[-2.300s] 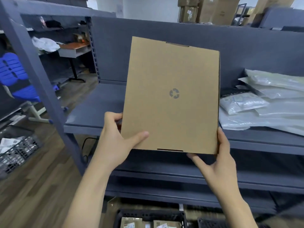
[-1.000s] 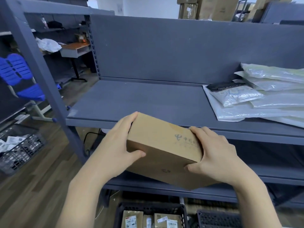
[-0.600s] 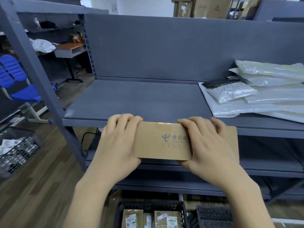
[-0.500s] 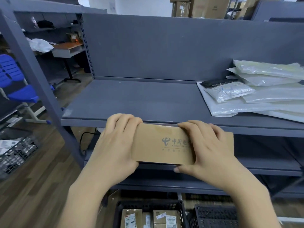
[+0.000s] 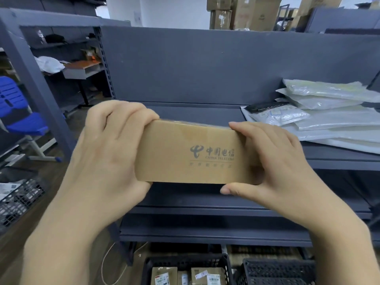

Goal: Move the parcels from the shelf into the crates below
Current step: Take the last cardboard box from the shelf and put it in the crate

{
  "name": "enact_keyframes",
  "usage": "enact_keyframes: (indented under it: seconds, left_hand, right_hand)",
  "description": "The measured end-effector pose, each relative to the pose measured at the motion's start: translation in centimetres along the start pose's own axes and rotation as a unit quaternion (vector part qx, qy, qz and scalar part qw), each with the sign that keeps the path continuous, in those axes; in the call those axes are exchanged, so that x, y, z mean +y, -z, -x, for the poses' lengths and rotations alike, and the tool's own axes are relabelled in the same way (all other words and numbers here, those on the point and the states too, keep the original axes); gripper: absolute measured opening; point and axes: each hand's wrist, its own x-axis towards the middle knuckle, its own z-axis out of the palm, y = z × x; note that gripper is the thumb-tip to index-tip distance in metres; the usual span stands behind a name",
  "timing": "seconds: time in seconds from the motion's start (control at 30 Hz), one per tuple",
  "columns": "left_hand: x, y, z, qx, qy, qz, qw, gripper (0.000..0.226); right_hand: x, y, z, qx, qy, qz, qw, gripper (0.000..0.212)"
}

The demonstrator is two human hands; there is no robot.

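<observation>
A flat brown cardboard parcel (image 5: 185,153) with a grey printed logo hangs in front of the grey shelf (image 5: 185,114), its narrow side facing me. My left hand (image 5: 111,153) grips its left end, fingers curled over the top edge. My right hand (image 5: 269,163) holds the right end, fingers over the top and thumb under the bottom edge. Several white plastic mailers (image 5: 320,116) lie stacked on the right of the shelf. Below, a black crate (image 5: 185,262) holds several small labelled boxes.
A second black crate (image 5: 277,268) stands right of the first on the floor. A lower shelf board (image 5: 205,223) lies between the parcel and the crates. A blue chair (image 5: 18,112) and a wire basket (image 5: 18,200) are at the left, past the grey upright post (image 5: 35,83).
The parcel was turned from upright with its broad face to me down to edge-on, then lifted slightly nearer the camera. Both hands kept hold of it, with the right-hand fingers shifting toward its right end.
</observation>
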Motion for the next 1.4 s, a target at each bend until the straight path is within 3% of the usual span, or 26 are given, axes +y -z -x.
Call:
enact_keyframes:
  seconds: [0.1,0.2,0.33,0.6,0.83,1.1,1.2,1.3,1.4]
  left_hand:
    - [-0.1,-1.0,0.4,0.066,0.017,-0.02,0.997,0.068]
    - [-0.5,-2.1,1.1,0.082,0.031,-0.007,0.996,0.069]
    - [-0.7,-3.3,1.9,0.079,0.041,0.015,0.996,0.072]
    - [-0.8,-4.6,2.5,-0.049,0.099,0.036,0.993,0.093]
    - [-1.0,-5.1,2.6,-0.033,0.097,0.056,0.993,0.088]
    - [1.8,-5.3,1.9,-0.052,0.04,-0.066,0.996,0.101]
    - [1.8,-5.8,1.7,-0.036,0.04,-0.037,0.998,0.092]
    - [0.4,-5.9,1.7,-0.034,0.055,0.013,0.998,0.087]
    - [-1.5,-5.6,2.1,-0.066,0.079,0.081,0.991,0.089]
  right_hand:
    - [0.6,-0.4,0.1,0.021,-0.014,0.039,0.999,0.093]
    - [1.2,-1.1,0.1,0.047,-0.045,0.069,0.995,0.103]
    - [1.5,-2.4,0.2,0.098,-0.02,0.033,0.994,0.086]
    - [1.3,-5.0,1.3,0.188,-0.013,0.111,0.976,0.075]
    - [2.2,-7.3,2.2,0.286,-0.018,0.12,0.951,0.07]
    - [0.2,-7.0,1.3,0.23,-0.014,0.126,0.965,0.076]
    - [-0.6,-6.7,1.2,0.213,0.0,0.117,0.97,0.079]
    - [-0.1,-6.4,1.2,0.218,0.022,0.01,0.976,0.085]
    - [1.6,-5.9,1.5,0.201,0.024,-0.059,0.978,0.105]
